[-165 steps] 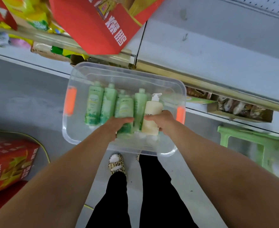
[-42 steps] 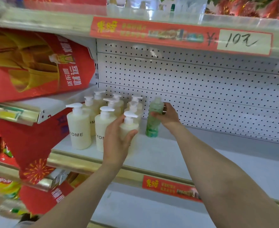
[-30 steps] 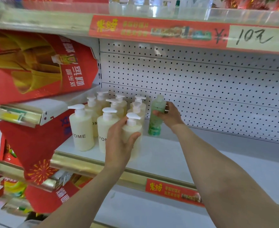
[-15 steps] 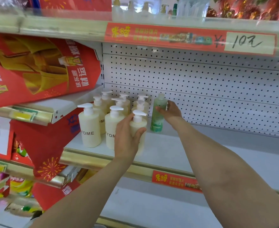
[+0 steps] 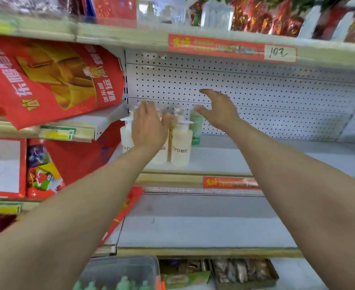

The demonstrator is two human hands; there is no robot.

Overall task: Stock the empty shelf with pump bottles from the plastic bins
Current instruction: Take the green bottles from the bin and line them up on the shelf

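Head view: the left hand (image 5: 149, 127) was flat with straight fingers, gripping nothing, in front of the cream bottles (image 5: 180, 147) at the shelf's (image 5: 266, 160) left end. The right hand (image 5: 219, 110) was spread and held nothing, just right of the green bottle (image 5: 196, 127) standing farther back. A bin (image 5: 118, 267) sat near, below.

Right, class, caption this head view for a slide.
Open left hand and open right hand hover before cream pump bottles and a green bottle on the shelf.
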